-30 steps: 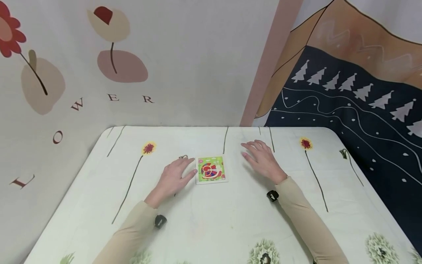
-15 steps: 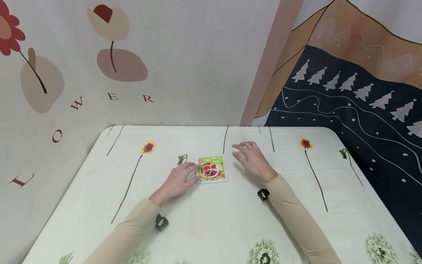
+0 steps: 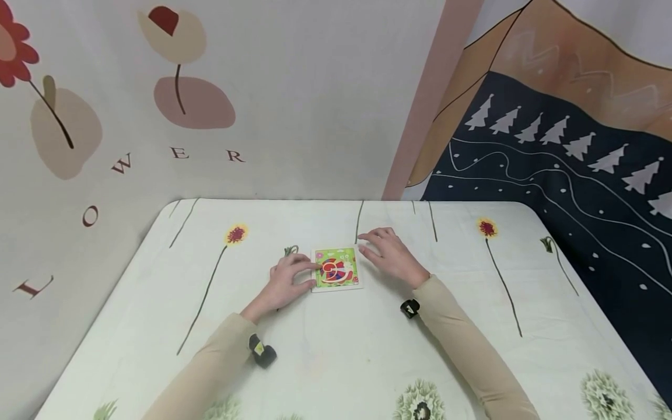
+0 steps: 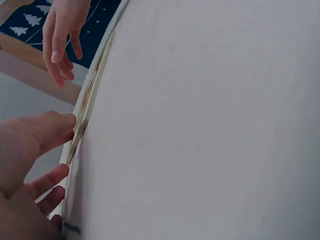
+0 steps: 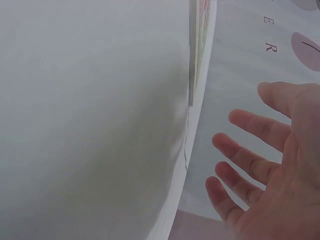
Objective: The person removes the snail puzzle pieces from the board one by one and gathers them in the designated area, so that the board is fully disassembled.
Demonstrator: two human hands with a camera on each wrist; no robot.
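A small square picture board point(image 3: 338, 269), a puzzle by its look, lies flat near the middle of the table. It has a pale border and a red, white and blue snail-like figure on green. At its left edge is my left hand point(image 3: 286, 283), the index finger reaching over the border and the thumb tip right at the side. The left wrist view shows the board point(image 4: 95, 87) edge-on, thin and pale, close by the thumb. My right hand point(image 3: 391, 256) hovers off the board's right side, fingers spread and slightly bent, holding nothing.
A white cloth with printed flowers covers the table point(image 3: 336, 361). Behind it hangs a pale curtain point(image 3: 304, 116) with flower shapes and letters. Dark fabric with printed trees point(image 3: 525, 163) stands at the right. Each wrist carries a small black camera point(image 3: 262, 352).
My right hand has moved left, closer to the board. My left hand has shifted slightly, its index finger now over the board's left border. The board has stayed in place.
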